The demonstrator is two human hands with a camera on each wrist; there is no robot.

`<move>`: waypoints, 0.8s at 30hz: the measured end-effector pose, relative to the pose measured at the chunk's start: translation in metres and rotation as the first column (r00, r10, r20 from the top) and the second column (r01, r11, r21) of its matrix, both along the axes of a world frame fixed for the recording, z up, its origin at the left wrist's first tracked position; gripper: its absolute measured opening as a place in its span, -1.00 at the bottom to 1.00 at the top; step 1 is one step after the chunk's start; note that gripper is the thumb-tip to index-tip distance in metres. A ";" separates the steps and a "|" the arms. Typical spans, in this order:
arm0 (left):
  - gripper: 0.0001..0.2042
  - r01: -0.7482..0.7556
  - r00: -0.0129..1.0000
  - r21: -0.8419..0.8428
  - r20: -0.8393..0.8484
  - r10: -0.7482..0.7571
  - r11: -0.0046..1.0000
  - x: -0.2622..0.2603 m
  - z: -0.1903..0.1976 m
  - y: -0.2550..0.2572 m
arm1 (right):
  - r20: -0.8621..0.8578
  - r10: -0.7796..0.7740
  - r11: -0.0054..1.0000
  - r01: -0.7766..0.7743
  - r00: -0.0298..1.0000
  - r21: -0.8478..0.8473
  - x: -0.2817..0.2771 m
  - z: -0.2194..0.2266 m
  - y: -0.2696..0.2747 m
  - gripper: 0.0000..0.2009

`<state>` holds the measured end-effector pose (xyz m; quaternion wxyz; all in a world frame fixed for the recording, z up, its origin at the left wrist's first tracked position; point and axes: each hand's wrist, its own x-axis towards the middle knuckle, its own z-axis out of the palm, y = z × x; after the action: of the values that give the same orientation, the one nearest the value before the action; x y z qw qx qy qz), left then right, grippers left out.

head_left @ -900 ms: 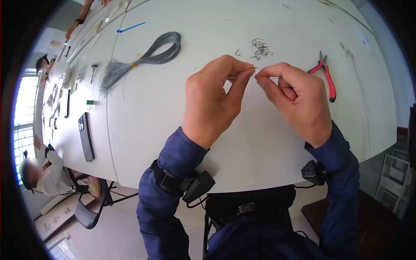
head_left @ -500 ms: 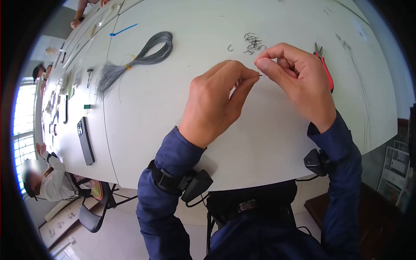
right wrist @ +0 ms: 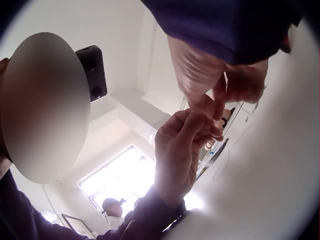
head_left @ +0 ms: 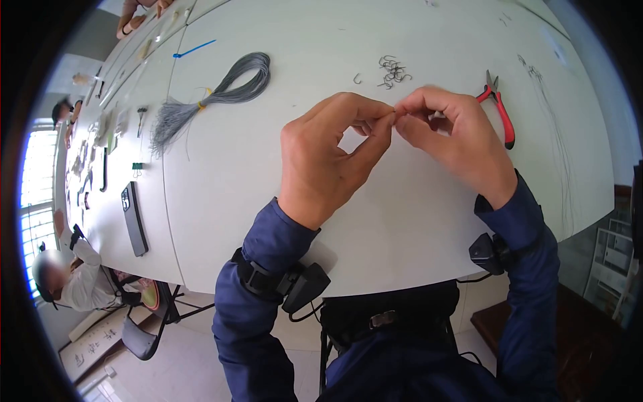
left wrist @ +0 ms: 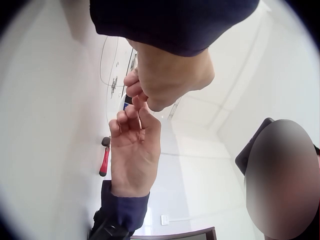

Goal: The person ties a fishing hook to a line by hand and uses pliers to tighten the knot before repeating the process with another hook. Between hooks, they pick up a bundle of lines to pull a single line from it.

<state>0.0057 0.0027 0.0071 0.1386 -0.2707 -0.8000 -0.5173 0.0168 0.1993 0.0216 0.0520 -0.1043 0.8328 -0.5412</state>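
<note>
In the head view the left hand (head_left: 329, 161) and the right hand (head_left: 469, 137) meet fingertip to fingertip above the white table. The left thumb and forefinger pinch a tiny dark hook (head_left: 394, 112), mostly covered by the fingers. Against it, the right thumb and forefinger pinch a thin line, hardly visible now. Both wrist views show the left hand (left wrist: 172, 75) (right wrist: 175, 150) and right hand (left wrist: 132, 160) (right wrist: 200, 70) with fingertips together. Beyond the hands lies a pile of dark hooks (head_left: 395, 72), with a single hook (head_left: 358, 79) to its left.
Red-handled pliers (head_left: 504, 120) lie right of the right hand, with thin lines (head_left: 556, 134) farther right. A tied grey bundle (head_left: 234, 87), a blue tie (head_left: 194, 49), a green clip (head_left: 137, 166) and a phone (head_left: 134, 218) lie to the left. Other people sit at the far left.
The right hand rose and turned at the left fingertips, then came back down with its thumb beside them. The left hand keeps its pinch and has shifted slightly left.
</note>
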 end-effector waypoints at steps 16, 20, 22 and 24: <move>-0.91 -0.044 0.996 0.079 0.086 0.037 0.996 0.001 0.000 0.001 | 0.227 0.089 0.951 -0.015 0.970 -0.310 0.009 0.005 -0.010 -0.78; -0.92 -0.076 0.991 0.098 0.116 0.064 0.992 0.001 0.000 0.002 | 0.090 -0.039 0.963 0.062 0.995 -0.263 0.011 -0.007 -0.018 -0.79; -0.92 -0.089 0.990 0.099 0.119 0.077 0.991 0.001 0.001 0.001 | 0.113 -0.064 0.963 0.091 0.991 -0.254 0.015 0.003 -0.020 -0.77; -0.92 -0.101 0.989 0.098 0.117 0.089 0.990 0.001 0.001 0.000 | 0.131 -0.093 0.960 0.124 0.987 -0.251 0.017 0.008 -0.022 -0.75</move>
<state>0.0066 0.0029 0.0077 0.1318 -0.1948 -0.7905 -0.5654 0.0343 0.1771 0.0293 0.0574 -0.0323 0.7552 -0.6522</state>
